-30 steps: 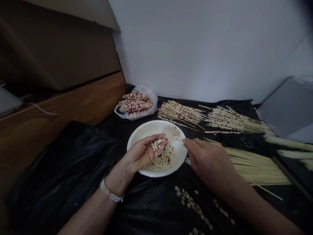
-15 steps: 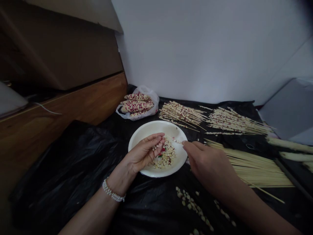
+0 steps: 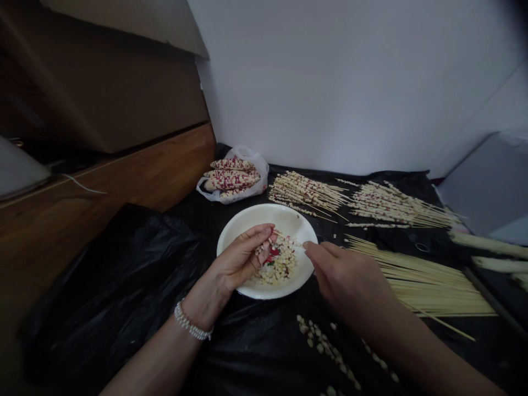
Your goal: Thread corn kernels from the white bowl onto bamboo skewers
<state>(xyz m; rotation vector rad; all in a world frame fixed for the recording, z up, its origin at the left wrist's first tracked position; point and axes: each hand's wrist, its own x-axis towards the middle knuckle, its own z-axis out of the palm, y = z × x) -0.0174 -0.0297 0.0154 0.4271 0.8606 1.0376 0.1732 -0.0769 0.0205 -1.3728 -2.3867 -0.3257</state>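
Over a white bowl (image 3: pixel 226 234), my left hand (image 3: pixel 239 257) is half closed, palm up, with corn kernels in its curled fingers. Its thumb and forefinger pinch at the tip of a thin skewer (image 3: pixel 292 241), which has pale and reddish kernels threaded on it. The skewer's other end is in the closed fingers of my right hand (image 3: pixel 350 272), at the bowl's right rim. Loose corn kernels (image 3: pixel 284 268) lie in the bowl, with something red and green among them that I cannot make out.
Behind the bowl, a plastic bag (image 3: pixel 262 165) holds speckled corn cobs (image 3: pixel 233 179). Two piles of filled skewers (image 3: pixel 307 192) lie to its right. Bare skewers (image 3: pixel 433 283) and stripped cobs (image 3: pixel 487 242) are on the right. Scattered kernels (image 3: pixel 328 344) lie on black plastic sheeting (image 3: pixel 247 352).
My right hand has shifted slightly left, bringing the skewer closer to my left hand. The skewer tip now meets the left fingertips.
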